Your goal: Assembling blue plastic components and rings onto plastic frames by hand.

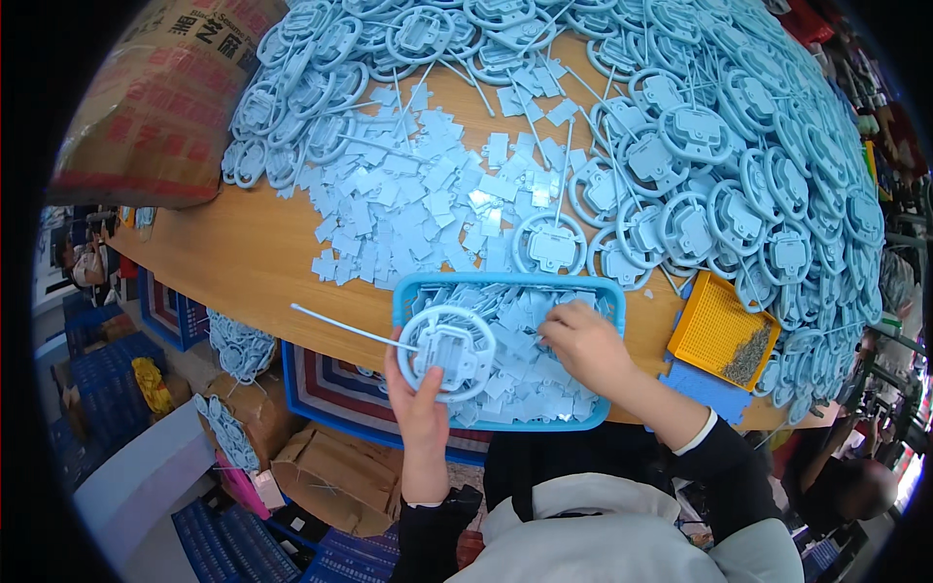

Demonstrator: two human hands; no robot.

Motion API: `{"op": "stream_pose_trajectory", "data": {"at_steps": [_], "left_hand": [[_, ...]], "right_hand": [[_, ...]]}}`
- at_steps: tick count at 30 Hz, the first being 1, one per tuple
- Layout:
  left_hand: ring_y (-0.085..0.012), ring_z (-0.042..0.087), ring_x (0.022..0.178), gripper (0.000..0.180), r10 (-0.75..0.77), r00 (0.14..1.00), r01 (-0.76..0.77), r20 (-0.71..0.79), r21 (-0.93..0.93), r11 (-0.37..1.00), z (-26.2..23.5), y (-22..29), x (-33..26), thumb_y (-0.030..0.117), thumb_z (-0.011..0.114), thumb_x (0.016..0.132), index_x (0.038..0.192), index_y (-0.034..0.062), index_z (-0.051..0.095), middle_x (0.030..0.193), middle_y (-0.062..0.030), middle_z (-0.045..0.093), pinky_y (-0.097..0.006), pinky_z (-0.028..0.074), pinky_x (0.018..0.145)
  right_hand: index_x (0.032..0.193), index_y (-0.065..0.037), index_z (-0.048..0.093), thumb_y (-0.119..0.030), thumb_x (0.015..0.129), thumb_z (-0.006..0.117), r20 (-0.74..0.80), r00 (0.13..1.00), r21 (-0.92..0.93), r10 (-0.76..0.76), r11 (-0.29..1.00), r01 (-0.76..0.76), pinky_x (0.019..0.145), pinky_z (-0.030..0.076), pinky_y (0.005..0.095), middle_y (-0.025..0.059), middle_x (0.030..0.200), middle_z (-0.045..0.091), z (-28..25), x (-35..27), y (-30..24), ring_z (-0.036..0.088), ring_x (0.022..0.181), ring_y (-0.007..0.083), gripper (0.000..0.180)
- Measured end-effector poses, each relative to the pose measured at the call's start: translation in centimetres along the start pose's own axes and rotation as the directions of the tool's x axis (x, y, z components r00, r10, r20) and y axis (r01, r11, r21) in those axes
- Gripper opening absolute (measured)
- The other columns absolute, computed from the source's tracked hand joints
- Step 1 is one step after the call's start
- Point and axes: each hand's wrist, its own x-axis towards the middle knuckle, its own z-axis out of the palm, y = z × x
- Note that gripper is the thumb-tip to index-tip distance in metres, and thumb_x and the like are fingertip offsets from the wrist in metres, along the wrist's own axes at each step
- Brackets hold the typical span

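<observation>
Left hand (pixel 420 403) gripping a pale blue ring-shaped moulded part (pixel 446 352) with a long thin sprue stem, held just above the near left of a blue tray (pixel 408 291); right hand (pixel 581 342) pinching among the small blue plastic pieces (pixel 525 374) inside that tray, fingers curled onto them; beyond the tray, loose blue tabs (pixel 408 209) scattered over the wooden table (pixel 243 262), ringed by heaps of similar round parts (pixel 758 175); to the right, a yellow tray (pixel 705 325) holding small dark metal bits
</observation>
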Motion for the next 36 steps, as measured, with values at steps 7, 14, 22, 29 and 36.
{"op": "stream_pose_trajectory", "data": {"at_steps": [7, 14, 22, 29, 36], "left_hand": [[-0.0179, 0.053, 0.102, 0.085, 0.036, 0.99, -0.027, 0.134, -0.069, 0.997, 2.6, -1.8, -1.2, 0.002, 0.079, 0.06, 0.129, 0.0005, 0.028, 0.113, -0.0105, 0.053, -0.03, 0.043, 0.087], [-0.0179, 0.052, 0.104, 0.085, 0.091, 0.973, -0.083, 0.21, -0.045, 0.995, 5.9, -2.5, -1.7, 0.007, 0.08, 0.06, 0.127, -0.0002, 0.029, 0.112, -0.0106, 0.052, -0.029, 0.044, 0.086], [-0.0211, 0.05, 0.108, 0.077, 0.134, 0.955, -0.149, 0.264, 0.039, 0.988, 7.2, -3.6, -1.7, 0.003, 0.077, 0.064, 0.124, 0.0008, 0.03, 0.117, -0.014, 0.046, -0.031, 0.046, 0.086], [-0.0192, 0.054, 0.1, 0.067, 0.074, 0.96, -0.135, 0.268, 0.217, 0.967, 7.6, -3.5, -1.5, -0.001, 0.071, 0.069, 0.122, -0.0009, 0.031, 0.11, -0.0138, 0.05, -0.029, 0.048, 0.081], [-0.0164, 0.055, 0.096, 0.062, -0.046, 0.968, -0.006, 0.248, 0.206, 0.979, 6.9, -3.7, -0.8, -0.002, 0.068, 0.071, 0.122, -0.0014, 0.032, 0.109, -0.013, 0.052, -0.027, 0.046, 0.079]], "right_hand": [[0.095, 0.001, 0.056, 0.002, 0.079, 0.06, -0.133, 0.825, 0.835, 0.549, 0.51, -0.205, 0.063, 0.049, 0.0243, 0.0062, 0.086, 0.057, -3.4, -0.2, -4.8, 0.057, 0.076, 0.0114, 0.016], [0.092, 0.005, 0.053, 0.003, 0.079, 0.06, 0.055, 0.813, 0.95, 0.58, 0.219, -0.221, 0.067, 0.053, 0.0265, 0.0102, 0.085, 0.059, -3.8, -0.1, -7.2, 0.06, 0.077, 0.0128, 0.014], [0.086, 0.004, 0.059, 0.004, 0.076, 0.064, -0.015, 0.759, 0.93, 0.651, 0.288, -0.229, 0.059, 0.047, 0.0205, 0.0092, 0.084, 0.061, -3.8, -0.1, -6.6, 0.058, 0.069, 0.0096, 0.011], [0.088, -0.001, 0.065, 0.0, 0.072, 0.067, -0.303, 0.792, 0.79, 0.53, 0.605, -0.102, 0.057, 0.041, 0.019, 0.0022, 0.078, 0.051, -2.5, 0.3, -5.2, 0.049, 0.064, 0.0066, 0.016], [0.108, -0.004, 0.057, -0.01, 0.068, 0.073, -0.28, 0.831, 0.651, 0.48, 0.731, -0.203, 0.063, 0.039, 0.0239, 0.0078, 0.097, 0.046, -3.8, 0.5, -4.1, 0.046, 0.074, 0.0132, 0.044]]}}
